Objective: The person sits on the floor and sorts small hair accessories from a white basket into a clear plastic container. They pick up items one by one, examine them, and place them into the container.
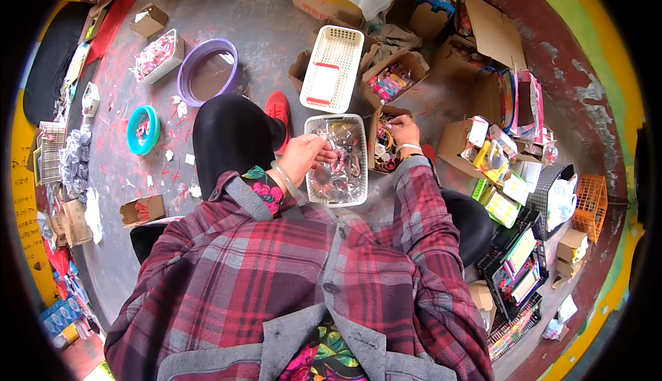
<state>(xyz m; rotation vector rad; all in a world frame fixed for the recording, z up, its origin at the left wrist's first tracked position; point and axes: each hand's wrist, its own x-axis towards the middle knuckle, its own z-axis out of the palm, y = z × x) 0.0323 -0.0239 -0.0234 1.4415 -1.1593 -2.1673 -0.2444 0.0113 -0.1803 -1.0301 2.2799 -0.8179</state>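
My left hand [305, 159] is over the left side of a white plastic basket [311, 188], its fingers pinched together. Small clear-wrapped pieces [343, 186] fill that basket, and a pink piece [339, 158] lies by my fingertips; whether they grip it I cannot tell. To the right, my right hand [406, 133] is at the edge of a small cardboard box [374, 124] holding small mixed-colour trinkets [383, 148]. Its fingers are bent together, and what they hold is too small to make out.
Beyond the filled basket stands a longer white basket [336, 36] with a red-edged card inside. A box of colourful pieces [393, 83] and other cartons [460, 143] crowd the right. Left of my knee are a purple basin [184, 77], a teal basin [131, 141] and scattered scraps.
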